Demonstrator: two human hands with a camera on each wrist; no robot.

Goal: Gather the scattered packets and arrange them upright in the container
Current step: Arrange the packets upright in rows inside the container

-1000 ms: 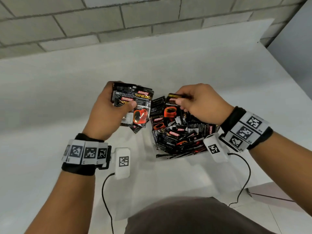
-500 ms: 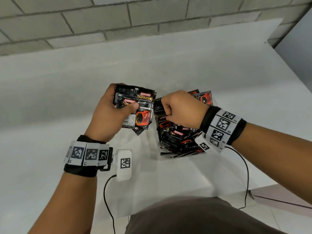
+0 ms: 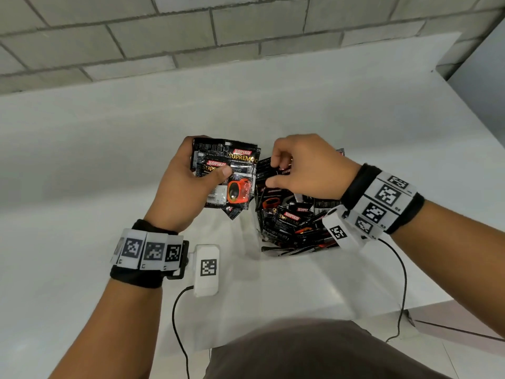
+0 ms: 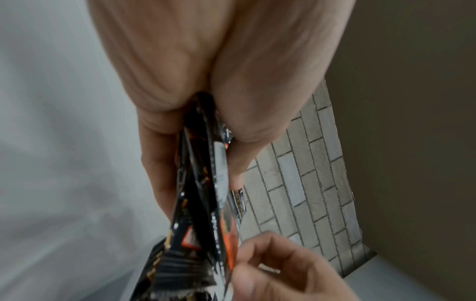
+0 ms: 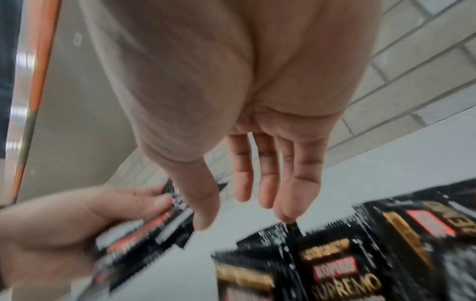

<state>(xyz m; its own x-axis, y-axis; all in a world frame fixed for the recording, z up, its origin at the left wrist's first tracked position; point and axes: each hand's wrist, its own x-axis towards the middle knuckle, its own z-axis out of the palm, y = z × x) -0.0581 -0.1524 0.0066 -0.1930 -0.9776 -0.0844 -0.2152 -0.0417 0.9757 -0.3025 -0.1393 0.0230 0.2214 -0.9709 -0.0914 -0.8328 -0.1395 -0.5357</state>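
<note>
Left fingers (image 3: 191, 144) and thumb clamp a fanned stack (image 3: 228, 173) of black coffee packets, held upright above the white desk (image 3: 82, 160) by the left hand (image 3: 188, 187). Just beside it, the right hand (image 3: 306, 168) reaches over a pile (image 3: 289, 217) of more packets heaped on the desk, its fingers (image 5: 268, 173) loosely extended and slightly apart, one fingertip touching a packet's edge, gripping nothing. A grey block wall (image 3: 191, 36) runs behind the desk; whether the pile sits in a container cannot be told.
</note>
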